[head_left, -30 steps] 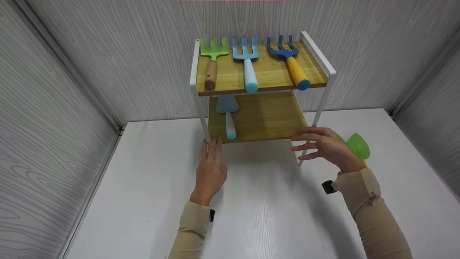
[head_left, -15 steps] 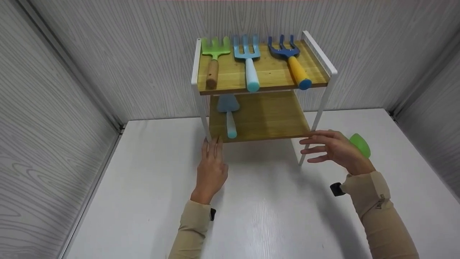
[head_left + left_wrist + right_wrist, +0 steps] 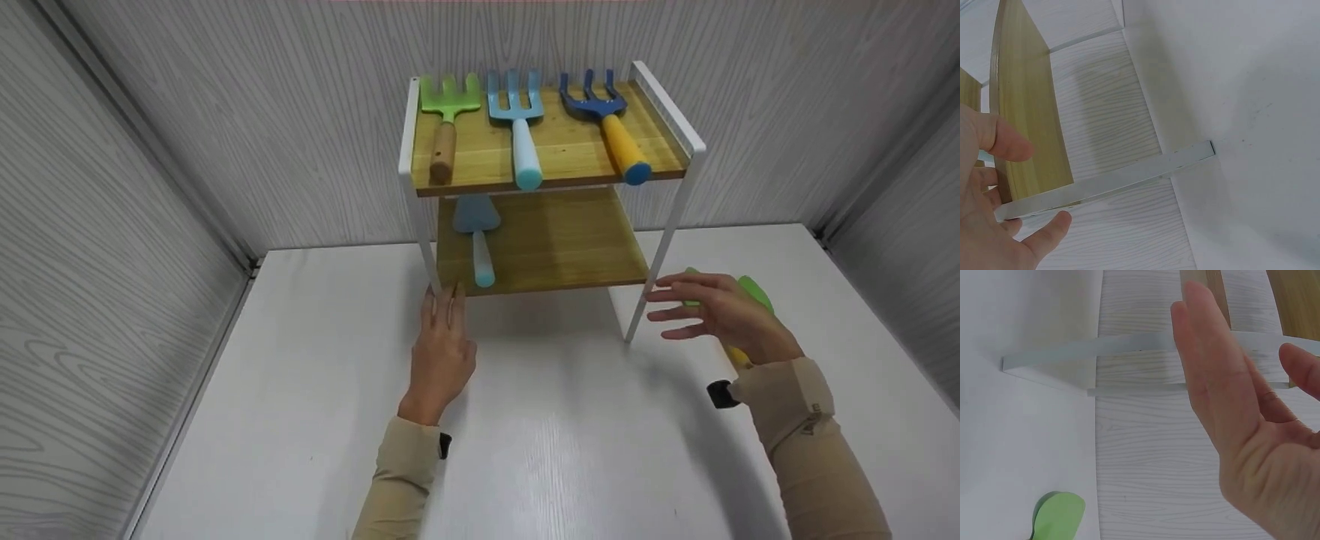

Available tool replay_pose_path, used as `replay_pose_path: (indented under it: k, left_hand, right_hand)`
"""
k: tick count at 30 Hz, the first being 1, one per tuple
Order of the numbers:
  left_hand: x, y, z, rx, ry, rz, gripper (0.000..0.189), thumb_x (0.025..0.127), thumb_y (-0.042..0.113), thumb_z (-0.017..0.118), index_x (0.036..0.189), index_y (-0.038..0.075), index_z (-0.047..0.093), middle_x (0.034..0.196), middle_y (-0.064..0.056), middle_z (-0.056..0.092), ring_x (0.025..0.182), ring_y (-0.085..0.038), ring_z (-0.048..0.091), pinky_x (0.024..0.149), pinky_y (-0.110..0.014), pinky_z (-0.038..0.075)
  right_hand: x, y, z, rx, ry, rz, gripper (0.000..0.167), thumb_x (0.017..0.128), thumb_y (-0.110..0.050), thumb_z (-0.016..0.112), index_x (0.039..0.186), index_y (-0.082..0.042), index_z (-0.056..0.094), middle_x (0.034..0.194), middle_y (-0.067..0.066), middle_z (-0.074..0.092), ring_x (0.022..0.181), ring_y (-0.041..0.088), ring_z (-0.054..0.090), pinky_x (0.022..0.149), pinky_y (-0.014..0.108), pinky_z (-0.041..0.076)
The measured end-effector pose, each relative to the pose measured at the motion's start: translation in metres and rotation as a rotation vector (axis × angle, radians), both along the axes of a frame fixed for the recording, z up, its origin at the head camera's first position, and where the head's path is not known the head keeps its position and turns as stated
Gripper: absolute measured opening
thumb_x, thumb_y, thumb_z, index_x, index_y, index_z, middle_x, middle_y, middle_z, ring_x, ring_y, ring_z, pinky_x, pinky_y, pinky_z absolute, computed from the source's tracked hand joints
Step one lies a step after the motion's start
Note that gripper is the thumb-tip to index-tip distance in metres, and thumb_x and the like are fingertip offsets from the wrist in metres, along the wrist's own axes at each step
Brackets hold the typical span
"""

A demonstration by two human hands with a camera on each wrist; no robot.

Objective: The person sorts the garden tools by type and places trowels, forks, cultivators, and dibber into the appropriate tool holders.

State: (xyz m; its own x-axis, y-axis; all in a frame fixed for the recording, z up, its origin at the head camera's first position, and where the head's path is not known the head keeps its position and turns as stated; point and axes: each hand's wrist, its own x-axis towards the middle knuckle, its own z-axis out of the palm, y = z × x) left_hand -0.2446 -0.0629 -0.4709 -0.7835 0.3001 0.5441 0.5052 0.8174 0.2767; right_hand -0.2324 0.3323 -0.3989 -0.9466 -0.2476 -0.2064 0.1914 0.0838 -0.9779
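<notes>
Rack (image 3: 570, 240) touching left hand (image 3: 441, 365)

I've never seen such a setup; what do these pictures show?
No robot here: a person works bare-handed, filmed from the head (wide view) and from each wrist (two close-ups). A two-shelf rack stands on a white table. On top lie a green fork, a light-blue fork and a dark-blue rake; a blue trowel lies on the lower shelf. The left hand grips that shelf's front corner. The right hand, beside the rack, holds nothing; it partly hides green items on the table.
</notes>
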Motion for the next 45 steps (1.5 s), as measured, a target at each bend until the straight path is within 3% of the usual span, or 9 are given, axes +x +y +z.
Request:
replay_pose_path:
  k: [4, 10, 16, 25, 37, 45]
  left_hand:
    - [0.001, 0.0, 0.001, -0.006, -0.008, 0.01, 0.068, 0.089, -0.003, 0.069, 0.15, -0.007, 0.038, 0.149, -0.023, 0.038, 0.141, -0.045, 0.031, 0.086, -0.041, 0.058]
    - [0.002, 0.0, 0.0, 0.005, -0.04, -0.002, 0.071, 0.089, -0.003, 0.068, 0.151, -0.007, 0.035, 0.152, -0.022, 0.036, 0.143, -0.044, 0.028, 0.082, -0.039, 0.059]
    - [0.001, -0.001, 0.002, 0.011, -0.044, -0.001, 0.072, 0.089, -0.005, 0.067, 0.152, -0.006, 0.034, 0.151, -0.021, 0.036, 0.143, -0.043, 0.028, 0.076, -0.039, 0.06]
    - [0.001, -0.001, 0.002, 0.01, -0.037, 0.007, 0.07, 0.089, -0.005, 0.067, 0.151, -0.006, 0.036, 0.15, -0.021, 0.038, 0.143, -0.042, 0.029, 0.077, -0.039, 0.06]
    - [-0.001, 0.0, 0.0, 0.024, -0.042, -0.008, 0.07, 0.089, -0.005, 0.066, 0.152, -0.006, 0.034, 0.152, -0.021, 0.035, 0.143, -0.043, 0.028, 0.074, -0.038, 0.06]
    - [-0.001, 0.0, -0.001, 0.022, 0.014, -0.014, 0.068, 0.088, -0.008, 0.064, 0.15, -0.007, 0.037, 0.149, -0.022, 0.038, 0.14, -0.044, 0.032, 0.074, -0.038, 0.06]
  right_hand:
    - [-0.001, 0.006, -0.001, 0.03, -0.021, -0.022, 0.039, 0.108, -0.023, 0.051, 0.137, 0.001, 0.049, 0.125, 0.01, 0.068, 0.104, 0.027, 0.071, 0.085, 0.047, 0.058]
    - [0.0, 0.023, -0.002, 0.104, -0.04, -0.03, 0.049, 0.107, -0.027, 0.052, 0.144, 0.005, 0.042, 0.12, 0.002, 0.068, 0.105, 0.023, 0.071, 0.086, 0.045, 0.058]
    - [0.005, 0.043, -0.003, 0.121, -0.045, -0.035, 0.04, 0.109, -0.026, 0.049, 0.139, -0.001, 0.046, 0.113, -0.006, 0.07, 0.103, 0.02, 0.071, 0.086, 0.043, 0.058]
    - [0.006, 0.067, -0.008, 0.166, -0.104, -0.068, 0.06, 0.109, -0.029, 0.048, 0.15, 0.009, 0.027, 0.11, -0.007, 0.07, 0.102, 0.018, 0.072, 0.088, 0.043, 0.057]
    - [0.011, 0.088, -0.02, 0.202, -0.137, -0.077, 0.071, 0.108, -0.035, 0.05, 0.153, 0.011, 0.021, 0.11, -0.009, 0.069, 0.108, 0.022, 0.07, 0.09, 0.042, 0.057]
    - [0.012, 0.099, -0.027, 0.248, -0.165, -0.072, 0.072, 0.107, -0.036, 0.051, 0.153, 0.011, 0.022, 0.11, -0.009, 0.067, 0.108, 0.02, 0.069, 0.092, 0.041, 0.055]
